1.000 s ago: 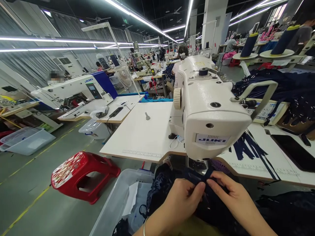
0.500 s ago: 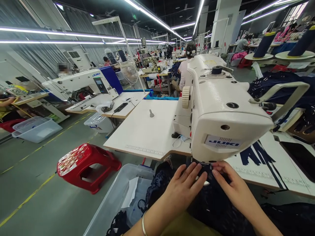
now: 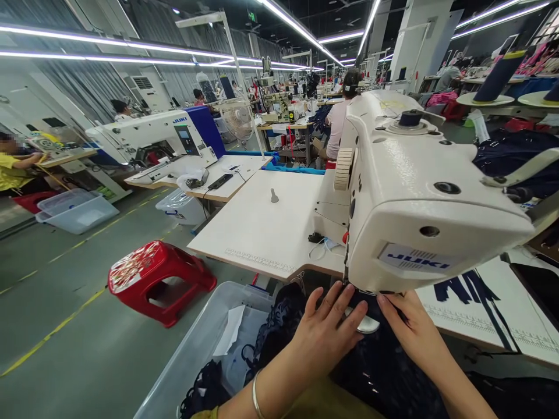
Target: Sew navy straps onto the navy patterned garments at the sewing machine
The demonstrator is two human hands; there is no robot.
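The white JUKI sewing machine (image 3: 406,221) stands directly before me, its head hiding the needle area. Dark navy fabric (image 3: 371,361) hangs over my lap and runs up beneath the head. My left hand (image 3: 325,331) lies on the fabric left of the needle area, fingers stretched and spread. On the right, my right hand (image 3: 406,323) pinches the fabric's edge between thumb and fingers, close under the head. A rounded shiny metal part (image 3: 364,322) shows between both hands. Navy lace pieces (image 3: 279,326) hang to the left of my left hand.
A clear plastic bin (image 3: 192,343) with dark straps and white paper is at lower left. Beyond it stands a red stool (image 3: 159,279). The white table (image 3: 257,227) bears a small grey metal piece (image 3: 274,196). Navy strips (image 3: 469,288) lie on the tabletop at right.
The view has shifted, so the machine head appears larger and further right. More of the metal part shows between my hands. Both hands keep nearly the same places on the fabric.
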